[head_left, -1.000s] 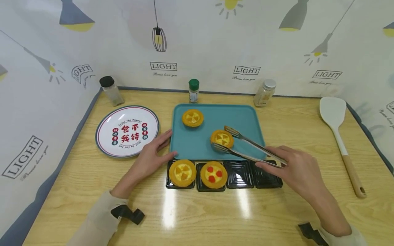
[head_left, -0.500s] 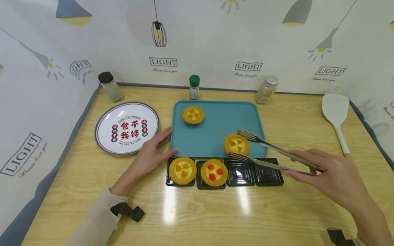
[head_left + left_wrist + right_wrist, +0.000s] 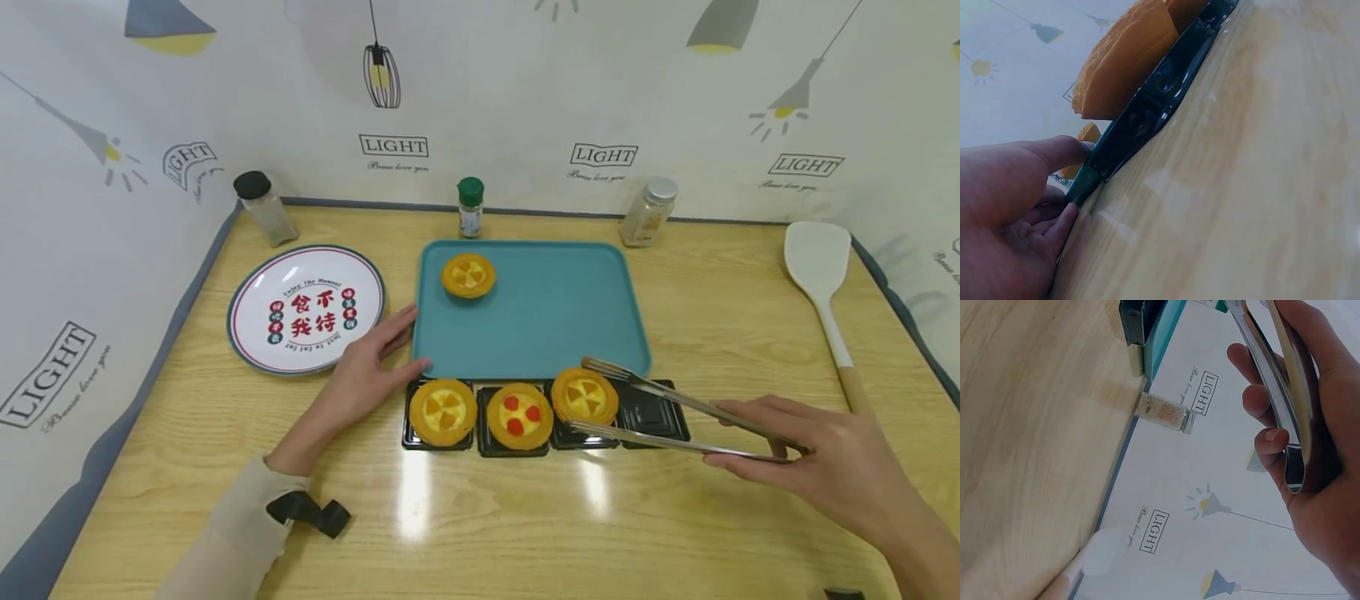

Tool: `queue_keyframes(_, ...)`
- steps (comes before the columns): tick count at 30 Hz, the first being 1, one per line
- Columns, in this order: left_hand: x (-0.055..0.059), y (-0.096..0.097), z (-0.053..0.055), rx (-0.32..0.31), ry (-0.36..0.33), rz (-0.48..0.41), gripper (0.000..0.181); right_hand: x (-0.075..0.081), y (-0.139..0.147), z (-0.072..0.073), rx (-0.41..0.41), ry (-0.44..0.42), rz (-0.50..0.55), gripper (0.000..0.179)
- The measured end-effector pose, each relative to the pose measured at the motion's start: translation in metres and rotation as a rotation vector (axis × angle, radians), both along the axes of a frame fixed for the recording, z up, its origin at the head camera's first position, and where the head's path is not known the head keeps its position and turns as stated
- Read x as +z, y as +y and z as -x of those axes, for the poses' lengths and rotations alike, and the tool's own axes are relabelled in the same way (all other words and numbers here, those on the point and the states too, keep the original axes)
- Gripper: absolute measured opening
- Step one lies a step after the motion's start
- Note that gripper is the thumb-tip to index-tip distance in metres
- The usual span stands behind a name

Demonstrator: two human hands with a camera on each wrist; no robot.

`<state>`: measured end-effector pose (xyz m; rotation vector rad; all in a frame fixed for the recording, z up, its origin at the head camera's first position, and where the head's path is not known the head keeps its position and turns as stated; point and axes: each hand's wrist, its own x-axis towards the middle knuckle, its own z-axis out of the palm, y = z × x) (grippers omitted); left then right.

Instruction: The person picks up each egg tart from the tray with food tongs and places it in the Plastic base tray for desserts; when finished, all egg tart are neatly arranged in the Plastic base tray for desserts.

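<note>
Gripping metal tongs [image 3: 678, 397], the right hand [image 3: 832, 458] curls its fingers round their arms. Between the tongs' tips sits an orange-topped tart [image 3: 585, 395], over the third black tray from the left [image 3: 561, 435]; whether it rests there, I cannot tell. The left hand [image 3: 369, 367], fingers extended, touches the blue-green tray [image 3: 547, 325] at its left edge and near-left corner. Another tart [image 3: 468, 276] lies near that tray's far-left corner.

Toward the tabletop's left edge, a plate [image 3: 305, 354] reads "Enjoy The Moment" above red characters, 食不我待; its badges are too small to read. Along the tabletop's far edge stand a black-capped jar [image 3: 267, 212], a green-capped bottle [image 3: 470, 208] with an illegible label and a silver-capped jar [image 3: 648, 215]. Near the far-right corner lies a spatula [image 3: 819, 258]. The wall covering [image 3: 510, 100] repeats "LIGHT", boxed, over script ending "love you".
</note>
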<state>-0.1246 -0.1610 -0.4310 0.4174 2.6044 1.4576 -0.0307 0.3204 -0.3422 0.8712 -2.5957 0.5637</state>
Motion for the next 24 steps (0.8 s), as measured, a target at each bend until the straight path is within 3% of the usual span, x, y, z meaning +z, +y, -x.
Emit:
queue_keyframes(9,-0.002,0.0,0.001,-0.001,0.001,-0.005,0.076,-0.004,0.002,0.001,-0.015,0.016,-0.057,0.052)
queue_keyframes(15,-0.001,0.0,0.001,-0.005,0.005,-0.013,0.076,0.005,0.001,0.002,-0.084,-0.034,-0.023,0.06)
queue_keyframes(19,-0.002,0.0,0.001,-0.004,0.012,-0.012,0.076,0.017,-0.019,0.018,-0.163,-0.011,-0.036,0.062)
queue_keyframes(24,-0.002,0.0,0.001,0.0,0.004,-0.014,0.076,0.023,-0.065,0.056,-0.196,0.033,-0.068,0.059)
